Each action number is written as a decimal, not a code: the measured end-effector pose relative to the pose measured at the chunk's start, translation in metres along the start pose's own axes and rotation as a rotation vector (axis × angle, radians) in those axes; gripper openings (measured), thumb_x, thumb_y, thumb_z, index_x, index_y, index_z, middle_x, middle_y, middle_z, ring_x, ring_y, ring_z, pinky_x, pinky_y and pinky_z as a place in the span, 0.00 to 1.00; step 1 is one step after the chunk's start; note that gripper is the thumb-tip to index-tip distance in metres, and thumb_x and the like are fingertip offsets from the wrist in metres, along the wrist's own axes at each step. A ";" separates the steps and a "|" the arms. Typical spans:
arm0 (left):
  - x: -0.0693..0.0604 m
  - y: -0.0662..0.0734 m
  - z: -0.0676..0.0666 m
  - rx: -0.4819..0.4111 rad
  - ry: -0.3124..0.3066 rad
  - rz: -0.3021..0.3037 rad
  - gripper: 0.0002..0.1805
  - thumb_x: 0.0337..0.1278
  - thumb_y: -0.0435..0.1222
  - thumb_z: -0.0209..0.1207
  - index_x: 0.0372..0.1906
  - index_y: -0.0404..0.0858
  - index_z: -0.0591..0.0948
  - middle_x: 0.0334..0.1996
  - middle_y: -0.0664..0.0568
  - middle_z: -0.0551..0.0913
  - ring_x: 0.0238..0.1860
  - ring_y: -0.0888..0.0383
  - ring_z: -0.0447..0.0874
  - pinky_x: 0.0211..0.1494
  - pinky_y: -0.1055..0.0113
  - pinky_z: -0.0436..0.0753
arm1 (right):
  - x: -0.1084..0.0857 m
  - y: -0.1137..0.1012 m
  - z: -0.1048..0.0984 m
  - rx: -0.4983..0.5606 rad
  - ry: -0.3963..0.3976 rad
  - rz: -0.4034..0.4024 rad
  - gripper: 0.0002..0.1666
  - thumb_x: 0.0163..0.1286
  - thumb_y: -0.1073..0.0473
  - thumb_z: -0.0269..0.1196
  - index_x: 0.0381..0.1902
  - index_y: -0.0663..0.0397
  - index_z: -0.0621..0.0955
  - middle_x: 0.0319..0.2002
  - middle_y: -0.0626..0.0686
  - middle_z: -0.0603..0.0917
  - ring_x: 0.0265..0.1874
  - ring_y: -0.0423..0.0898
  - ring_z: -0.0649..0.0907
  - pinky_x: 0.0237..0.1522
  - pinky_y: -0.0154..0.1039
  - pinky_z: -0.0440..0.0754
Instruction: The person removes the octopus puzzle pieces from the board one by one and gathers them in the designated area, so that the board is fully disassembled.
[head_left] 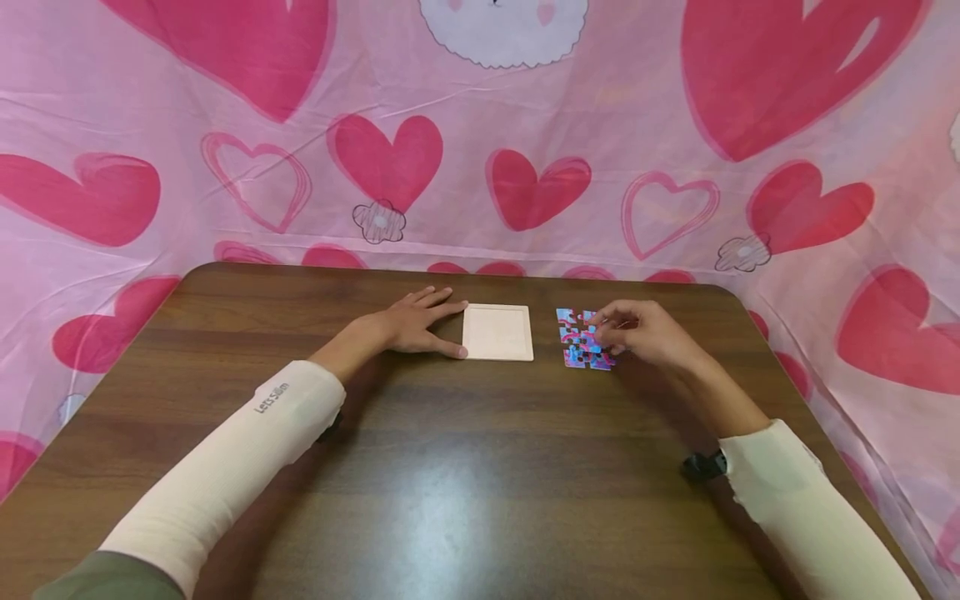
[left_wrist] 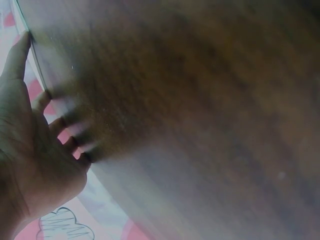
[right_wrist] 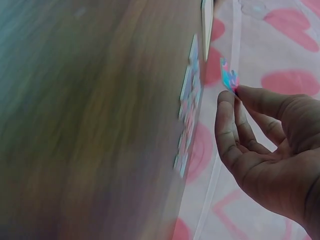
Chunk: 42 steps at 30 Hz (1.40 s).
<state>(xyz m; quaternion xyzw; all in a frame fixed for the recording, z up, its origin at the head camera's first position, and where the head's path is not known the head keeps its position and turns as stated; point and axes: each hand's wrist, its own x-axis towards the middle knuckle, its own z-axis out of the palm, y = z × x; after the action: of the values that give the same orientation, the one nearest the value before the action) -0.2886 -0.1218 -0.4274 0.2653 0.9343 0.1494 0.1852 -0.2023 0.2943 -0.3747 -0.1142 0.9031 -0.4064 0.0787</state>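
A pale, square puzzle tray (head_left: 498,333) with a raised rim lies flat on the table. My left hand (head_left: 416,322) rests at its left side with fingers spread, thumb and index fingertip at the tray's edge. Right of the tray, several blue and pink jigsaw pieces (head_left: 576,358) lie close together on the wood. Above them, my right hand (head_left: 647,333) pinches one jigsaw piece (right_wrist: 229,80) between thumb and fingertips. The right wrist view shows this piece lifted clear of the others. In the head view the right fingers partly cover the pieces.
The brown wooden table (head_left: 420,467) has rounded far corners. Behind and beside it hangs a pink cloth (head_left: 457,108) printed with hearts. Tray and pieces lie toward the table's far edge, with a strip of wood between them.
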 end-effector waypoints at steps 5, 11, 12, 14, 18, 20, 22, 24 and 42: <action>0.000 0.001 0.000 0.005 -0.010 -0.009 0.63 0.59 0.81 0.63 0.94 0.65 0.52 0.96 0.56 0.40 0.96 0.45 0.27 0.97 0.40 0.33 | -0.009 0.017 -0.014 -0.021 -0.031 0.033 0.16 0.81 0.65 0.69 0.61 0.69 0.86 0.50 0.63 0.92 0.43 0.43 0.89 0.44 0.40 0.95; -0.009 0.007 -0.003 0.012 -0.008 -0.003 0.62 0.61 0.79 0.62 0.94 0.63 0.52 0.97 0.54 0.39 0.96 0.43 0.27 0.97 0.37 0.33 | -0.017 0.032 -0.027 -0.039 -0.069 0.085 0.18 0.82 0.65 0.68 0.63 0.71 0.86 0.50 0.62 0.93 0.42 0.41 0.89 0.43 0.38 0.94; -0.011 0.010 -0.005 0.014 -0.006 0.001 0.62 0.62 0.78 0.63 0.94 0.62 0.53 0.97 0.53 0.40 0.96 0.42 0.28 0.96 0.36 0.34 | -0.017 0.034 -0.028 -0.039 -0.073 0.094 0.18 0.82 0.65 0.68 0.63 0.71 0.86 0.50 0.61 0.93 0.43 0.41 0.88 0.43 0.38 0.94; -0.016 0.015 -0.007 0.015 -0.002 0.004 0.60 0.65 0.76 0.63 0.94 0.60 0.54 0.97 0.51 0.41 0.96 0.40 0.30 0.96 0.34 0.35 | -0.018 0.039 -0.031 -0.036 -0.081 0.114 0.19 0.82 0.64 0.69 0.64 0.71 0.85 0.50 0.60 0.92 0.43 0.40 0.88 0.43 0.38 0.93; -0.022 0.023 -0.011 0.031 0.002 0.006 0.56 0.70 0.71 0.63 0.94 0.58 0.55 0.96 0.49 0.42 0.96 0.39 0.31 0.96 0.34 0.37 | -0.018 0.045 -0.037 -0.041 -0.105 0.151 0.19 0.82 0.64 0.69 0.64 0.71 0.85 0.47 0.57 0.92 0.43 0.42 0.87 0.43 0.37 0.93; -0.022 0.022 -0.011 0.031 0.000 0.008 0.57 0.69 0.73 0.63 0.94 0.59 0.55 0.96 0.49 0.42 0.96 0.38 0.31 0.96 0.34 0.37 | -0.018 0.047 -0.038 -0.046 -0.116 0.162 0.19 0.82 0.64 0.69 0.64 0.71 0.85 0.46 0.55 0.92 0.42 0.43 0.87 0.43 0.37 0.92; -0.016 0.016 -0.008 0.025 -0.004 0.006 0.59 0.66 0.76 0.62 0.94 0.60 0.54 0.96 0.50 0.42 0.96 0.39 0.31 0.96 0.34 0.36 | -0.017 0.048 -0.039 -0.048 -0.123 0.166 0.19 0.82 0.64 0.69 0.64 0.71 0.85 0.44 0.53 0.92 0.41 0.43 0.87 0.42 0.37 0.92; -0.011 0.010 -0.005 0.019 -0.010 0.001 0.61 0.62 0.79 0.62 0.94 0.62 0.53 0.97 0.52 0.41 0.96 0.40 0.29 0.96 0.35 0.34 | -0.016 0.049 -0.039 -0.052 -0.125 0.167 0.18 0.82 0.65 0.69 0.64 0.71 0.85 0.43 0.52 0.92 0.40 0.43 0.87 0.41 0.37 0.91; 0.003 -0.002 0.001 0.025 -0.017 -0.012 0.61 0.62 0.78 0.64 0.94 0.67 0.51 0.96 0.58 0.39 0.96 0.45 0.27 0.97 0.37 0.32 | -0.016 0.050 -0.034 -0.065 -0.091 0.153 0.17 0.81 0.63 0.71 0.61 0.69 0.88 0.41 0.53 0.90 0.38 0.44 0.86 0.39 0.37 0.91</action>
<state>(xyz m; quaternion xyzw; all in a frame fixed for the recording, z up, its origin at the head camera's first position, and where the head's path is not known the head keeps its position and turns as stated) -0.2914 -0.1214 -0.4297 0.2634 0.9361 0.1342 0.1907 -0.2016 0.3547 -0.3890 -0.0658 0.9173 -0.3642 0.1470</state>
